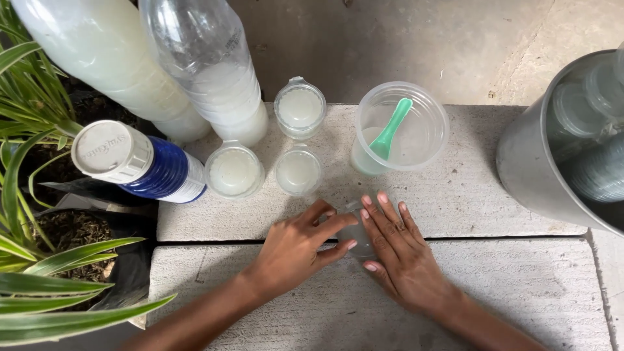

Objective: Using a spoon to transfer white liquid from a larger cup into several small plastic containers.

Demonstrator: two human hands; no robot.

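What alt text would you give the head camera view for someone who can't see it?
Two bare hands, left hand and right hand, cup a small clear plastic cup on a grey concrete slab. Behind stand three small lidded cups of cloudy liquid and a clear tub with a green spoon.

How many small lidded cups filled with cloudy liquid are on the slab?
3 filled: one beside the clear bottle, one by the blue-capped container, one right of it. A fourth small cup sits between left hand and right hand, contents hidden.

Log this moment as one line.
left hand: on small clear plastic cup | right hand: on same cup | surface: grey concrete slab
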